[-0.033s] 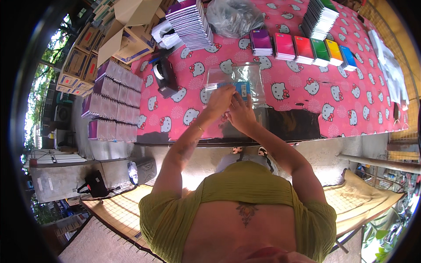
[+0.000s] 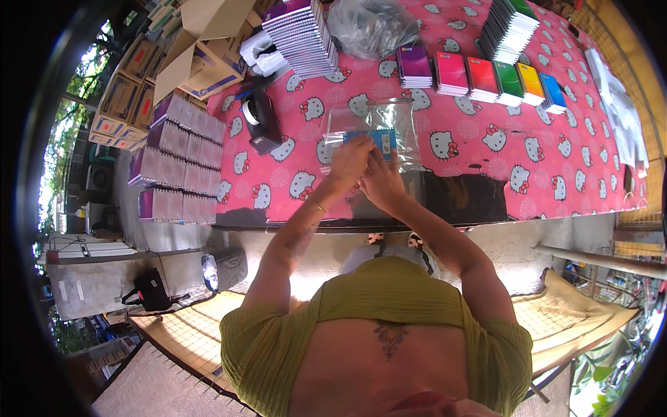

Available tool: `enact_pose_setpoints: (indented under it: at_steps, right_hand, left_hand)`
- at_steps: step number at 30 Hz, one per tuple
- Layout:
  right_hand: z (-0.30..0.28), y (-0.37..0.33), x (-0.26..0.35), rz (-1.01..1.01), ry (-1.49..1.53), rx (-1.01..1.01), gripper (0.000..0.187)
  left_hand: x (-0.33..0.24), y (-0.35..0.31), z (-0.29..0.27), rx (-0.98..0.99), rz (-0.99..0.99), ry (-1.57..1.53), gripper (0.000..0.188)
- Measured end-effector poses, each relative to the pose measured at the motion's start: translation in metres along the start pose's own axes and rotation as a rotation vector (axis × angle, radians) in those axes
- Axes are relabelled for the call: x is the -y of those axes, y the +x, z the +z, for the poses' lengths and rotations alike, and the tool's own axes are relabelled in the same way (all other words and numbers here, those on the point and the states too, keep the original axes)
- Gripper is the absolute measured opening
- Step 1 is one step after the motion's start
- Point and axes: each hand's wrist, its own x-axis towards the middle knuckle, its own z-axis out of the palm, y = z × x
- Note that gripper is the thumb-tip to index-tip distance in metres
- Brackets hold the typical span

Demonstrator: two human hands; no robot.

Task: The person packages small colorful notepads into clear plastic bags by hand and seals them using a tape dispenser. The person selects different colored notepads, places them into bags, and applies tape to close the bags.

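A blue spiral notebook (image 2: 383, 136) lies on a clear plastic bag or inside it; I cannot tell which. The clear bag (image 2: 408, 115) spreads flat on the table close to its near edge. Over the notebook's left part is my left hand (image 2: 351, 160), its fingers bunched together and closed; whatever they pinch is hidden. My right hand (image 2: 382, 175) rests beside it, touching, with fingers stretched out over the notebook's lower part. Both hands cover much of the notebook's lower left.
A black tape dispenser (image 2: 261, 121) stands left of the bag. Stacked spiral notebooks (image 2: 184, 149) line the left edge, near open cardboard boxes (image 2: 212, 66). A tall notebook stack (image 2: 300, 38), a crumpled plastic bag (image 2: 372, 28) and a row of coloured notebooks (image 2: 479, 78) sit farther back.
My left hand and forearm have shifted very slightly. The notebook and bag look the same.
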Motion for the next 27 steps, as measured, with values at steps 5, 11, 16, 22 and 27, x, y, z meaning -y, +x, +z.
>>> enact_pose_setpoints:
  at_steps: [5, 11, 16, 22, 27]
  right_hand:
    - [0.002, 0.001, -0.009, -0.026, 0.065, 0.008, 0.054]
    - [-0.002, 0.005, -0.043, 0.21, 0.623, -0.024, 0.052]
    - [-0.061, 0.021, -0.029, -0.113, 0.019, -0.125, 0.05]
    - [-0.009, 0.008, -0.07, -0.25, -0.124, -0.079, 0.038]
    - [-0.021, 0.006, -0.067, -0.253, -0.103, -0.057, 0.042]
  left_hand:
    - [-0.012, -0.009, 0.011, -0.152, -0.019, 0.024, 0.019]
    - [-0.012, -0.009, -0.003, -0.017, -0.179, -0.195, 0.025]
    - [-0.016, -0.026, 0.011, -0.101, -0.032, 0.099, 0.037]
    - [-0.023, -0.047, 0.003, -0.117, -0.113, 0.231, 0.044]
    - [0.109, -0.095, -0.032, -0.322, -0.772, 0.164, 0.042]
